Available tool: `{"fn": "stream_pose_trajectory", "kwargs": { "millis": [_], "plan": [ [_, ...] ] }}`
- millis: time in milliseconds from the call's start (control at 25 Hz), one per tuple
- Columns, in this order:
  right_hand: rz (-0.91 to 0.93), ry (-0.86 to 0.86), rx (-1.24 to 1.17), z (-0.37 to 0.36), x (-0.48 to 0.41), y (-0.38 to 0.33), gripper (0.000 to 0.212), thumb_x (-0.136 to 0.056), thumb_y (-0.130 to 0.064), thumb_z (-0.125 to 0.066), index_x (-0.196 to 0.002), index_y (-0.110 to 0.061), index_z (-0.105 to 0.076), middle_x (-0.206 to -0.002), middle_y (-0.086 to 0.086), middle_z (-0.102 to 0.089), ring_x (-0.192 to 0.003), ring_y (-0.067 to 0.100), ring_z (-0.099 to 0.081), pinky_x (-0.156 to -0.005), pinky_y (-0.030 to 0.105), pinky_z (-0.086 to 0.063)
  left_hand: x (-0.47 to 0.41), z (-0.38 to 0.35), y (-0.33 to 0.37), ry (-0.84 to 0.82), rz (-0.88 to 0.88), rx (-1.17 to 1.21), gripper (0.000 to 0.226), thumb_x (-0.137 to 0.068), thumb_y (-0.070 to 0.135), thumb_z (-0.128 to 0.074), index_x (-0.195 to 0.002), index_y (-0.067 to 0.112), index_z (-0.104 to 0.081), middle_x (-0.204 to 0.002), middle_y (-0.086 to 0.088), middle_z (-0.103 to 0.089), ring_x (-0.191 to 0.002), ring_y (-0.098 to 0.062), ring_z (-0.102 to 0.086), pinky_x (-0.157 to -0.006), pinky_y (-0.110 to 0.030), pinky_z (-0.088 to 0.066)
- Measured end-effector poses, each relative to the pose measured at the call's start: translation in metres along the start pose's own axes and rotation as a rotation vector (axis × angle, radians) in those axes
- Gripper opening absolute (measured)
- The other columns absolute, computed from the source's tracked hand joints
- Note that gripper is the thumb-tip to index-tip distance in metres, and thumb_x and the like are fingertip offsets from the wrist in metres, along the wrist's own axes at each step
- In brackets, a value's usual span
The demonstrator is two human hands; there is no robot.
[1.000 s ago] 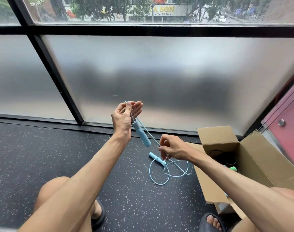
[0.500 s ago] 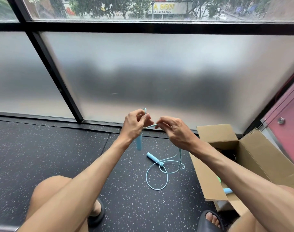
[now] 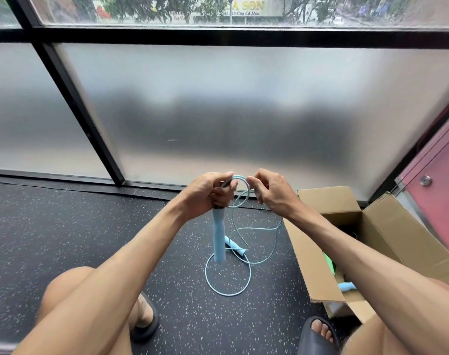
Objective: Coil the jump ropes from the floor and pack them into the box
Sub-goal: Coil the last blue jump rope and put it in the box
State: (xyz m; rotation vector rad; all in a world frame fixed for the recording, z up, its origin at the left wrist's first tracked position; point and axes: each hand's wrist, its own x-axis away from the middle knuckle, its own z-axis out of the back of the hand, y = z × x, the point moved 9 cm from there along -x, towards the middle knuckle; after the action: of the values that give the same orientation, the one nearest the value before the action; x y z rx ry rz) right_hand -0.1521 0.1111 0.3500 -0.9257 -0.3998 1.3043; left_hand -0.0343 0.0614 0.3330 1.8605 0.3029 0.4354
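Note:
My left hand (image 3: 210, 193) grips the top of a light blue jump rope handle (image 3: 218, 239), which hangs straight down. My right hand (image 3: 269, 192) pinches the thin blue cord (image 3: 240, 198) close beside it, and a small loop arcs between the two hands. From there the cord drops to the floor, where its loose end forms a ring (image 3: 227, 278). The second blue handle (image 3: 235, 247) lies on the floor behind the hanging one. An open cardboard box (image 3: 395, 239) stands at my right, with a green item (image 3: 329, 265) and a blue handle (image 3: 346, 286) inside.
I squat on a dark speckled floor (image 3: 77, 226), sandalled feet (image 3: 318, 334) near the bottom edge. A frosted glass wall (image 3: 244, 111) with black frames rises just behind the rope. A red door (image 3: 438, 190) stands behind the box at the far right.
My right hand rose from the floor cord up to my left hand, bringing a loop of cord with it. The held handle swung from slanted to hanging straight down, and both hands sank lower.

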Motion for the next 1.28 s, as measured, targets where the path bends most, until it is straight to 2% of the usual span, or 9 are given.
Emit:
{"fn": "stream_pose_trajectory", "kwargs": {
  "millis": [120, 240, 440, 520, 600, 800, 1040, 1160, 1280],
  "plan": [
    [-0.114, -0.119, -0.053, -0.018, 0.004, 0.016, 0.028, -0.101, -0.029, -0.053, -0.082, -0.011, -0.061, -0.066, 0.010, -0.068, -0.055, 0.016, -0.065, -0.056, 0.025, -0.050, 0.002, 0.005, 0.018, 0.043, -0.115, 0.217, 0.029, -0.105, 0.022, -0.037, -0.093, 0.007, -0.058, -0.058, 0.004, -0.029, -0.054, -0.013, -0.020, -0.057, -0.028, -0.023],
    [-0.240, -0.246, -0.096, -0.035, 0.012, 0.032, 0.021, -0.101, -0.021, -0.054, -0.089, -0.004, -0.061, -0.076, 0.011, -0.069, -0.067, 0.019, -0.066, -0.064, 0.035, -0.058, 0.003, 0.024, 0.032, 0.191, -0.242, 0.335, 0.026, -0.104, 0.017, -0.040, -0.105, 0.000, -0.061, -0.068, -0.002, -0.053, -0.059, -0.015, -0.049, -0.067, -0.028, -0.046],
    [-0.300, -0.386, -0.224, -0.058, 0.021, 0.022, 0.015, -0.100, -0.016, -0.053, -0.099, -0.001, -0.057, -0.081, 0.013, -0.071, -0.073, 0.026, -0.071, -0.064, 0.036, -0.060, 0.004, 0.038, 0.034, 0.392, -0.394, 0.316, 0.023, -0.103, 0.013, -0.045, -0.102, -0.003, -0.062, -0.086, -0.017, -0.075, -0.082, -0.032, -0.073, -0.085, -0.040, -0.059],
    [-0.263, -0.419, -0.163, -0.063, 0.023, 0.015, 0.013, -0.100, -0.016, -0.055, -0.097, -0.003, -0.057, -0.082, 0.012, -0.074, -0.070, 0.024, -0.072, -0.053, 0.028, -0.054, 0.006, 0.041, 0.036, 0.490, -0.450, 0.155, 0.022, -0.102, 0.014, -0.049, -0.101, -0.004, -0.061, -0.088, -0.021, -0.074, -0.084, -0.036, -0.074, -0.085, -0.043, -0.059],
    [-0.209, -0.435, -0.133, -0.066, 0.025, 0.007, 0.012, -0.098, -0.016, -0.057, -0.093, -0.005, -0.061, -0.080, 0.012, -0.074, -0.068, 0.023, -0.072, -0.060, 0.029, -0.056, 0.010, 0.041, 0.039, 0.569, -0.484, -0.101, 0.025, -0.102, 0.015, -0.051, -0.099, -0.008, -0.059, -0.087, -0.024, -0.074, -0.081, -0.035, -0.074, -0.080, -0.044, -0.060],
    [-0.094, -0.421, -0.163, -0.061, 0.022, -0.019, 0.020, -0.095, -0.010, -0.054, -0.086, -0.004, -0.070, -0.064, 0.007, -0.067, -0.058, 0.012, -0.062, -0.062, 0.023, -0.049, 0.004, 0.018, 0.036, 0.575, -0.505, -0.914, 0.023, -0.100, 0.023, -0.054, -0.083, 0.008, -0.057, -0.068, -0.003, -0.071, -0.062, -0.020, -0.070, -0.063, -0.040, -0.058],
    [-0.094, -0.447, 0.020, -0.054, 0.025, -0.012, 0.022, -0.095, -0.012, -0.052, -0.082, -0.005, -0.068, -0.063, 0.003, -0.070, -0.050, 0.010, -0.062, -0.054, 0.023, -0.049, -0.016, 0.020, 0.007, 0.360, -0.163, -1.459, 0.031, -0.101, 0.028, -0.047, -0.079, 0.010, -0.058, -0.082, -0.017, -0.069, -0.076, -0.038, -0.061, -0.066, -0.041, -0.048],
    [-0.136, -0.484, 0.119, -0.049, 0.025, 0.002, 0.028, -0.096, -0.033, -0.058, -0.079, -0.013, -0.068, -0.051, -0.008, -0.059, -0.047, 0.006, -0.049, -0.051, 0.022, -0.040, -0.014, 0.033, -0.008, 0.263, 0.044, -1.494, 0.038, -0.100, 0.026, -0.045, -0.065, 0.015, -0.054, -0.080, -0.015, -0.070, -0.072, -0.032, -0.060, -0.063, -0.033, -0.043],
    [-0.158, -0.391, 0.129, -0.028, 0.015, 0.018, 0.018, -0.092, -0.031, -0.067, -0.079, -0.018, -0.069, -0.056, -0.012, -0.052, -0.051, 0.004, -0.041, -0.051, 0.018, -0.032, -0.009, 0.046, -0.015, 0.207, 0.197, -1.394, 0.045, -0.097, 0.028, -0.046, -0.055, 0.016, -0.056, -0.058, -0.001, -0.062, -0.053, -0.019, -0.052, -0.056, -0.028, -0.039]
  ]
}}
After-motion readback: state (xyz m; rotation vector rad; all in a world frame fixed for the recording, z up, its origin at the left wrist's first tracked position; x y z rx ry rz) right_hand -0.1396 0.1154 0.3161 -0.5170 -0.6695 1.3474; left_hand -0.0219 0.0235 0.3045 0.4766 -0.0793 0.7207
